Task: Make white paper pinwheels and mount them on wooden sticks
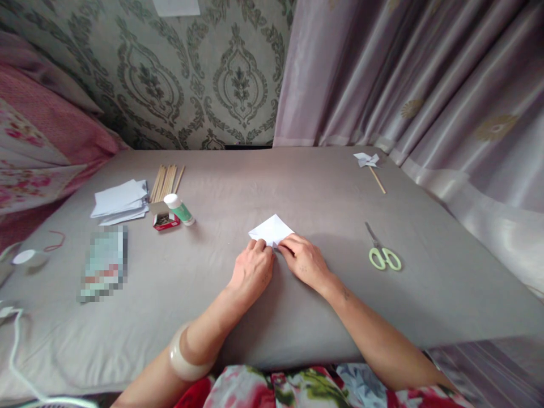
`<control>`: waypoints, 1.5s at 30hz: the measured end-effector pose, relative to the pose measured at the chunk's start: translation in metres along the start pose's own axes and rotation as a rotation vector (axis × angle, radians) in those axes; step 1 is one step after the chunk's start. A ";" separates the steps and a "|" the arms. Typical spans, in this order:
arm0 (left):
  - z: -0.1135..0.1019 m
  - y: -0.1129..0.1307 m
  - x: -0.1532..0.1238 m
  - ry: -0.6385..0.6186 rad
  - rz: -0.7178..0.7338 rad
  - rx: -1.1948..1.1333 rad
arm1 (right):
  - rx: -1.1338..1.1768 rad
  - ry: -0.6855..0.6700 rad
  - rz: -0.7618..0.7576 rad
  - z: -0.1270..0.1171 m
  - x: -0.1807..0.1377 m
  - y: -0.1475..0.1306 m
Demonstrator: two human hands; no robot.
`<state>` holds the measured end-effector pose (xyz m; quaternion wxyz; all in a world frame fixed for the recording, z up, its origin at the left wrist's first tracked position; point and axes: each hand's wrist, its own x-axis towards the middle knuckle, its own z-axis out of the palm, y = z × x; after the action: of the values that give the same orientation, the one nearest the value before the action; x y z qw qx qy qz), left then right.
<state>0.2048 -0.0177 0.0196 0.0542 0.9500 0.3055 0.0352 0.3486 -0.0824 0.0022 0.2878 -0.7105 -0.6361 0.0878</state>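
Observation:
A small white sheet of paper [272,228] lies like a diamond on the cloth in front of me, with faint crease lines on it. On its lower left edge, the curled fingers of my left hand [254,265] pinch the paper near the bottom corner. My right hand [305,259] grips the lower right edge, thumb and fingertips close to the left ones. The near corner of the sheet is partly hidden by my fingers. Off to the right lie scissors [384,258] with pale green handles, blades pointing away.
At the left are a stack of white paper [119,199], wooden sticks [165,180], a small red box [165,221], a glue bottle [182,209] and a blurred packet [104,260]. A paper pinwheel [366,160] on a stick lies far right. A white cable [19,351] runs along the near left.

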 end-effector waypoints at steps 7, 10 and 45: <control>0.000 0.007 -0.005 -0.032 0.029 0.063 | 0.168 0.108 0.133 0.009 0.004 0.000; 0.001 0.007 -0.005 -0.027 0.017 0.054 | 0.198 0.112 0.201 0.012 0.006 0.001; 0.006 0.003 0.000 0.000 -0.004 0.017 | 0.341 0.027 0.370 0.011 0.026 0.010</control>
<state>0.2065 -0.0204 0.0141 0.0459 0.9498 0.3078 0.0325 0.3559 -0.0540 -0.0058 0.3907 -0.7573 -0.4673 0.2356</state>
